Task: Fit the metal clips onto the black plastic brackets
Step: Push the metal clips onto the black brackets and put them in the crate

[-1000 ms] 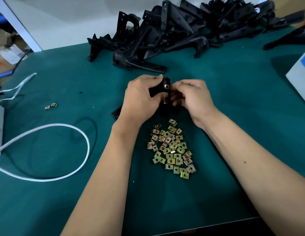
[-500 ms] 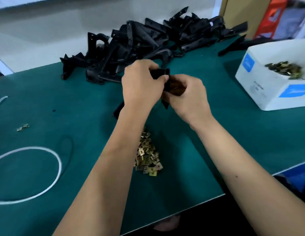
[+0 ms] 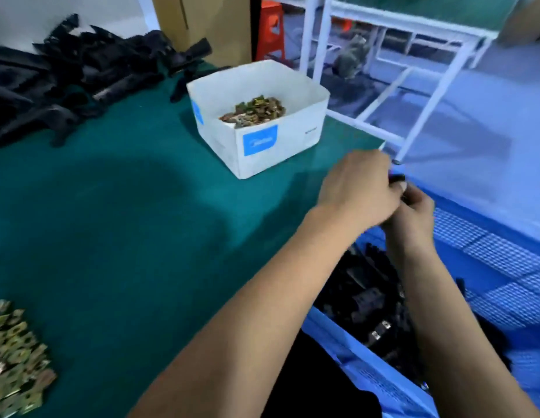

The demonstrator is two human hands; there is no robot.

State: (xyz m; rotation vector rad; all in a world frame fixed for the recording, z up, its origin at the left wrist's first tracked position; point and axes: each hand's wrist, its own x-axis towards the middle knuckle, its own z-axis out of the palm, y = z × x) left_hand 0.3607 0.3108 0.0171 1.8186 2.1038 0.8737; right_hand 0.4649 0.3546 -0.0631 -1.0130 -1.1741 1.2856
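Nearest, at 8 o'clock on the green table (image 3: pixel 118 224), lies a loose heap of metal clips (image 3: pixel 15 360), brassy squares partly cut by the left edge. At 5 o'clock, below the table's right edge, sits a blue crate (image 3: pixel 486 254) with mesh walls, holding a jumble of black brackets (image 3: pixel 368 297); one of them shows a pale clip near its end.

Both forearms reach from 6 o'clock toward 2 o'clock, over the crate's far side. The left hand (image 3: pixel 356 191) has its fingers curled, and the right hand (image 3: pixel 413 215) sits just behind and partly under it, also curled. Between them they hold a black plastic bracket (image 3: pixel 397 178), of which only a small dark end shows past the left knuckles. The frame is blurred here, so which fingers pinch it cannot be told.

Farther out, at 12 o'clock, a white box (image 3: pixel 281 137) with blue labels stands on the table with more clips (image 3: pixel 253 111) piled inside. At 10 o'clock a large pile of brackets (image 3: pixel 81 76) spreads along the table's far edge. Beyond the table at 1 o'clock stands a white-framed bench (image 3: pixel 413 40).
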